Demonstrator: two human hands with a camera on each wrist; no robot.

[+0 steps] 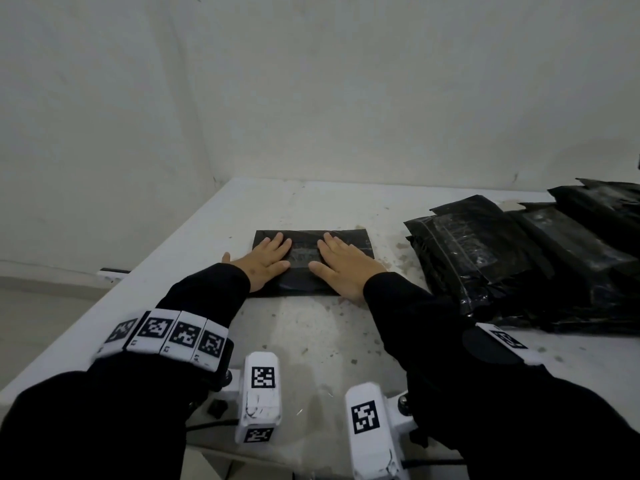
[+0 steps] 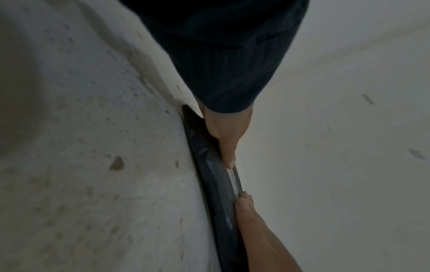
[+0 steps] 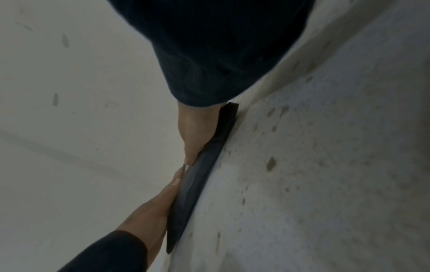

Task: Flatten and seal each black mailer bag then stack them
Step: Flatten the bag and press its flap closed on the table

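This is looking like a plain packing or dispatch corner rather than a home room. A white worktop [image 1: 311,341], speckled with stains and chips, is filling the lower half of the frame and running into a corner of bare, scuffed white walls [image 1: 311,81] at the top. A heap of black mailer bags [image 1: 519,258] is lying at the right edge, and one mailer [image 1: 311,261] is sitting alone at centre. At the lower left, a strip of pale floor [image 1: 34,323] is showing.

Plain white walls [image 1: 311,81] meet in corner; speckled white table [image 1: 311,334]; dim light.
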